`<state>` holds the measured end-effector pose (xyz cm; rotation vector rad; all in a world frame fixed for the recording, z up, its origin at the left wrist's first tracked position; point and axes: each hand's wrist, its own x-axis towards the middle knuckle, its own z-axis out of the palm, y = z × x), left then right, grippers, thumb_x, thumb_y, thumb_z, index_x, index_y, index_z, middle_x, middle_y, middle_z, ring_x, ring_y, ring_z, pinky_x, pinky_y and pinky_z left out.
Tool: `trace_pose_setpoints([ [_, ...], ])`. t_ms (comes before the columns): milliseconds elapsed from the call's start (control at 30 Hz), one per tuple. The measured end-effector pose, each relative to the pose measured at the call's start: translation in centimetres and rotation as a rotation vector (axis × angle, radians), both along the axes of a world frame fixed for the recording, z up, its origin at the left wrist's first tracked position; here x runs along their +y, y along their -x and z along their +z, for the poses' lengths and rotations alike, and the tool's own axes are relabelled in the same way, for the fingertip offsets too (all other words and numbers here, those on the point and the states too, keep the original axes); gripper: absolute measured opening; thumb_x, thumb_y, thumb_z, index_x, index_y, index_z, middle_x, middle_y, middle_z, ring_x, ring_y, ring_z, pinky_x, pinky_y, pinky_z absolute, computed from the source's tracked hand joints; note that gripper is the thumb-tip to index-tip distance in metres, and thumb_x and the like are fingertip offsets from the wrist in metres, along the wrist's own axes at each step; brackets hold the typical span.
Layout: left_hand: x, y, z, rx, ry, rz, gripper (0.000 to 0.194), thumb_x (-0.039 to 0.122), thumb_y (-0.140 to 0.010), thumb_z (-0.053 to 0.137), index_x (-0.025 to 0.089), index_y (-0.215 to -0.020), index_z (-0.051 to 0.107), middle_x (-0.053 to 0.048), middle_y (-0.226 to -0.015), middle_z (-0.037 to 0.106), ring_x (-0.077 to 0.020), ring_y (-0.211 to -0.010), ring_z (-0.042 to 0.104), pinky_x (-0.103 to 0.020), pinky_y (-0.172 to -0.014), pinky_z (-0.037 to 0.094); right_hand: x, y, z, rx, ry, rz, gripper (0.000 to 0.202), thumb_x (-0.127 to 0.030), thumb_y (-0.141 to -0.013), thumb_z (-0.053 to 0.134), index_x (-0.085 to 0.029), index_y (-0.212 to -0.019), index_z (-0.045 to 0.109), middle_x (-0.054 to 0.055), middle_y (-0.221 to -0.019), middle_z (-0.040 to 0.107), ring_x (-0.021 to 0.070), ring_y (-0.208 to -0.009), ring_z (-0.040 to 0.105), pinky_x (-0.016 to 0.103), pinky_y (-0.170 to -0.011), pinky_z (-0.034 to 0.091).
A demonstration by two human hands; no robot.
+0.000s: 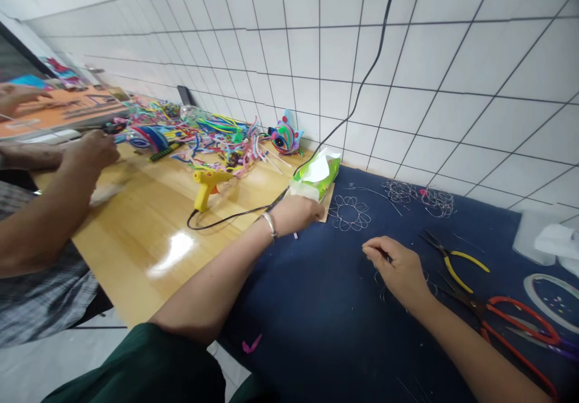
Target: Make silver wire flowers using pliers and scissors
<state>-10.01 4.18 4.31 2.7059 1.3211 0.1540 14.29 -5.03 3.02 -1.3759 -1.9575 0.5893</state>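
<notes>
Right of the wire flower (350,213), the right hand (400,270) seemingly pinches wire loops (382,294), which overtight pressure could bend; whether the curled left hand (301,213) grips anything, I cannot tell.

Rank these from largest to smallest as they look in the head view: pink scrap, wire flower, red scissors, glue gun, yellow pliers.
1. Red scissors
2. Yellow pliers
3. Glue gun and wire flower: too alike to rank
4. Pink scrap

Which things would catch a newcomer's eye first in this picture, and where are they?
Probably the tangle of brightly coloured strands at the back of the wooden table, with the yellow glue gun in front of it. Next, the silvery wire flower beside the wearer's left hand, bright against the dark blue cloth.
</notes>
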Motion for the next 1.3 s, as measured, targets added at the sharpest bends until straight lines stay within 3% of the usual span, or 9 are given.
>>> trace_pose_setpoints([
  [67,1.2,2.0,0.1,0.137,0.001,0.076,0.016,0.020,-0.077,0.049,0.022,-0.081,0.065,-0.002,-0.085,0.065,-0.0169,-0.078,0.058,-0.025,-0.067,0.039,0.1,0.0,-0.3,-0.013,-0.005,0.008,0.022,-0.036,-0.085,0.041,-0.024,-0.082,0.059,0.000,-0.076,0.062,0.0142,-0.068,0.057,0.026,-0.065,0.043],
  [167,2.1,3.3,-0.6,0.228,0.103,0.049,0.016,0.020,-0.069,0.057,0.024,-0.083,0.065,-0.002,-0.090,0.064,-0.0166,-0.083,0.056,-0.022,-0.065,0.037,0.2,-0.2,-0.5,-0.015,-0.014,0.002,0.022,-0.035,-0.085,0.040,-0.024,-0.083,0.059,0.000,-0.077,0.062,0.0142,-0.069,0.057,0.026,-0.064,0.043],
  [333,2.5,2.9,-1.6,0.232,0.140,0.065,0.013,0.019,-0.069,0.056,0.021,-0.079,0.065,-0.003,-0.088,0.063,-0.0153,-0.081,0.056,-0.021,-0.065,0.037,0.3,-0.4,-0.7,-0.020,0.005,-0.005,0.021,-0.035,-0.084,0.041,-0.023,-0.083,0.058,-0.001,-0.075,0.062,0.0138,-0.068,0.057,0.026,-0.065,0.042],
  [533,2.4,3.3,-1.7,0.218,0.142,0.038,0.008,0.018,-0.068,0.056,0.018,-0.072,0.063,-0.003,-0.081,0.063,-0.0154,-0.076,0.056,-0.021,-0.062,0.038,0.2,-0.3,-0.7,-0.001,0.048,0.017,0.021,-0.036,-0.084,0.040,-0.023,-0.083,0.056,-0.001,-0.069,0.059,0.0131,-0.062,0.055,0.025,-0.059,0.041],
  [833,2.8,1.5,-2.2,0.106,-0.042,0.130,0.022,0.019,-0.082,0.039,0.016,-0.095,0.057,-0.009,-0.098,0.057,-0.0180,-0.092,0.053,-0.026,-0.076,0.040,0.1,-0.3,-0.6,0.038,0.045,0.047,0.020,-0.033,-0.085,0.038,-0.022,-0.081,0.055,-0.002,-0.066,0.056,0.0120,-0.063,0.054,0.024,-0.061,0.041],
  [967,2.7,0.7,-2.7,0.099,-0.040,0.108,0.020,0.022,-0.080,0.045,0.019,-0.095,0.059,-0.005,-0.099,0.058,-0.0162,-0.093,0.054,-0.023,-0.080,0.039,0.2,-0.3,-0.6,0.031,0.056,0.066,0.019,-0.032,-0.086,0.038,-0.022,-0.080,0.054,-0.003,-0.066,0.055,0.0117,-0.063,0.053,0.024,-0.062,0.040],
  [1300,2.6,0.9,-2.9,0.139,-0.027,0.093,0.019,0.021,-0.080,0.044,0.016,-0.087,0.060,-0.008,-0.097,0.060,-0.0175,-0.089,0.056,-0.025,-0.079,0.040,0.0,-0.3,-0.4,0.030,0.057,0.089,0.018,-0.029,-0.086,0.038,-0.022,-0.080,0.053,-0.003,-0.067,0.054,0.0114,-0.063,0.053,0.024,-0.062,0.040],
])
